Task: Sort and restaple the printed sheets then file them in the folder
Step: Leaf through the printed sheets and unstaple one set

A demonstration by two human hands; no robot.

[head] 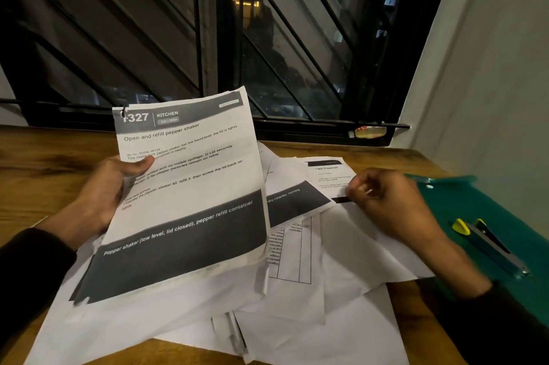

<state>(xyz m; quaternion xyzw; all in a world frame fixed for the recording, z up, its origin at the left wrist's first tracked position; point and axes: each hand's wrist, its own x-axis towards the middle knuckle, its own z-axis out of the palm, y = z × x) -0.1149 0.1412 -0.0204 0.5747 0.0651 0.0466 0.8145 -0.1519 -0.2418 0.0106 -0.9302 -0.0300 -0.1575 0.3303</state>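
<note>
My left hand [110,189] grips a stack of printed sheets [190,198] by its left edge, thumb on the top page headed "Open and refill pepper shaker". The stack is lifted and tilted above several loose sheets [300,290] spread over the wooden table [44,156]. My right hand [392,204] hovers over a sheet titled "Tape Dispenser" [329,174], fingers curled at its edge; whether it pinches the paper is unclear. A teal folder [475,207] lies open at the right, with a metal fastener and yellow-tipped clip [487,239] on it.
A barred window [237,37] with a dark night view stands behind the table. A small bottle [368,132] lies on the window sill. A white wall [490,82] closes the right side.
</note>
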